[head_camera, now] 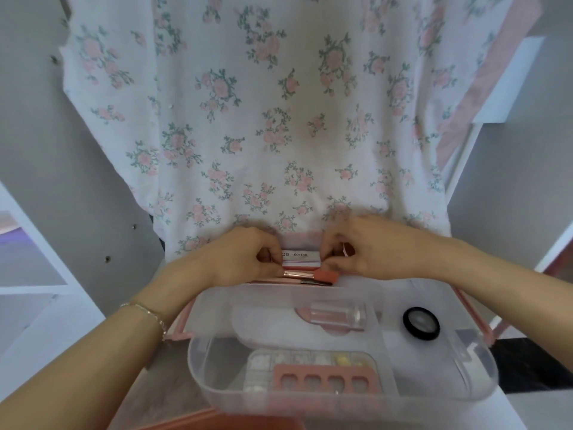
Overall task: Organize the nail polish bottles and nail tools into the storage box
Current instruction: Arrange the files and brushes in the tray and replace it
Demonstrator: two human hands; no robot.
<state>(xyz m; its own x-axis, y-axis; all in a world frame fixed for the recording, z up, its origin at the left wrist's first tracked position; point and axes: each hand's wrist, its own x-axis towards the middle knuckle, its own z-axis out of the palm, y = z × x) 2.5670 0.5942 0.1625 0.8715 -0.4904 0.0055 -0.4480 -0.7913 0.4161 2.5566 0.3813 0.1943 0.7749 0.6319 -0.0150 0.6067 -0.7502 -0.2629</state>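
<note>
one nail file (300, 257), one toe separator (327, 378), one clear stamper (338, 315), one black-rimmed jar (421, 323), perhaps two brushes (305, 278).

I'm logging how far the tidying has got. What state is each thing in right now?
left hand: gripping one end of the nail file
right hand: pinching the other end
nail file: held level, above the box's far edge
clear tray: open, partly filled
toe separator: lying flat in the tray
black round jar: in the tray, on its own
</note>
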